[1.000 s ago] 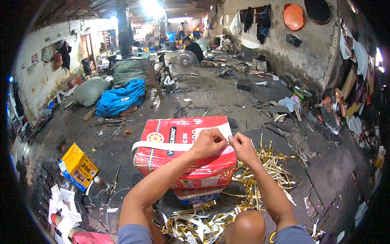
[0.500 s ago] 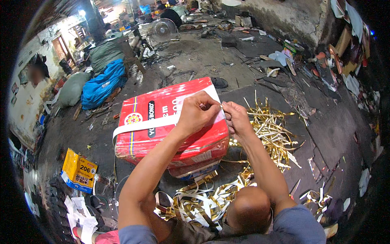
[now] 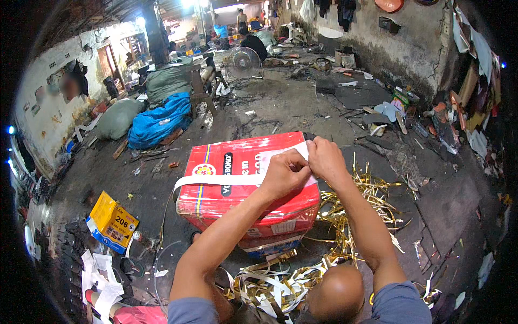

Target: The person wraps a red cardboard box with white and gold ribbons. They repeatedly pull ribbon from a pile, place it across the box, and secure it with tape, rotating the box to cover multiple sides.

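A red carton (image 3: 232, 203) with shiny tape over it stands in front of me. Along its top lies a long white strip (image 3: 216, 180), hanging over the left edge and running under my left hand (image 3: 285, 175). That hand is closed in a pinch on the strip over the right part of the box top. Just to its right, my right hand (image 3: 327, 159) is bent over the box's far right corner, its fingers pressed together. What those fingers hold is hidden behind the hand. Between the two hands shows a pale patch (image 3: 300, 149) on the box top.
Gold strips (image 3: 367, 200) are heaped right of the box, with white and gold strips (image 3: 270, 289) near my knee. A yellow carton (image 3: 112, 221) stands to the left. Farther off are a blue bundle (image 3: 159, 121), a fan (image 3: 244, 63), a seated person (image 3: 253, 46) and scattered scraps.
The view has tilted up, so the box sits lower and farther right. My right hand has gone from beside my left fingertips toward the far right corner, turning its back upward.
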`<action>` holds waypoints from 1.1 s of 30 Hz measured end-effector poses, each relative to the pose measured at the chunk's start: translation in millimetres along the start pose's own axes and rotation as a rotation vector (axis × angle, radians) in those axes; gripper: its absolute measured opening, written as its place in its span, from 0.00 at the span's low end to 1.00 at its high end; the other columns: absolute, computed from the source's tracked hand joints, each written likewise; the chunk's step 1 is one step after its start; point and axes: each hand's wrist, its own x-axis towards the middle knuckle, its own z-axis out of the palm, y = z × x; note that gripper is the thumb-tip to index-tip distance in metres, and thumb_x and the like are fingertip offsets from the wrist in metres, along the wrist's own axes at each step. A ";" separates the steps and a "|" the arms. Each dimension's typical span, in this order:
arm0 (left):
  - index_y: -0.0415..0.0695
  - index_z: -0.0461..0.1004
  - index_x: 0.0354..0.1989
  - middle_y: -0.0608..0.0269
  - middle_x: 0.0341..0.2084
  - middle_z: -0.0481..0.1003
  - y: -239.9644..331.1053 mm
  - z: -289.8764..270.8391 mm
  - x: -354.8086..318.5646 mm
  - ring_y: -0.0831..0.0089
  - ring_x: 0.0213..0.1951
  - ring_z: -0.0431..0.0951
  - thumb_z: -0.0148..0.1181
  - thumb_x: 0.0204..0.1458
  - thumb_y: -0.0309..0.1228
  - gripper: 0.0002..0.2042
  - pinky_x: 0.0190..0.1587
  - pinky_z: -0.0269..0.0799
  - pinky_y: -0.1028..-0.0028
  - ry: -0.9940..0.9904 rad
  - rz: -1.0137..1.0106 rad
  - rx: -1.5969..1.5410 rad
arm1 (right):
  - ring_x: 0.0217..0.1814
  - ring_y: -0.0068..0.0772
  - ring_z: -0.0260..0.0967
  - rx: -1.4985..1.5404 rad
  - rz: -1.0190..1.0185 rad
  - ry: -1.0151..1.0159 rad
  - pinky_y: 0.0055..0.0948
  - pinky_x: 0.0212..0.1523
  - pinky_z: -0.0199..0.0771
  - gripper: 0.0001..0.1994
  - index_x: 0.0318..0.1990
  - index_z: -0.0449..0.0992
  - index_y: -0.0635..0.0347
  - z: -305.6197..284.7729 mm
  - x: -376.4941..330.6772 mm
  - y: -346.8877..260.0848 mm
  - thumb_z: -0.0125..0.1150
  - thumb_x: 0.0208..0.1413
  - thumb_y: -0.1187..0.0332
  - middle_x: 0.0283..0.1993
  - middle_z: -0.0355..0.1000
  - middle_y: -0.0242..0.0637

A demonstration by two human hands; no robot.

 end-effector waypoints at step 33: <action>0.38 0.85 0.31 0.64 0.30 0.82 -10.8 1.0 14.0 0.80 0.32 0.80 0.69 0.52 0.22 0.01 0.34 0.76 0.78 -0.027 -0.081 -0.079 | 0.33 0.60 0.77 0.164 0.280 -0.072 0.53 0.39 0.77 0.11 0.30 0.81 0.65 265.8 -194.6 219.0 0.57 0.58 0.68 0.28 0.78 0.56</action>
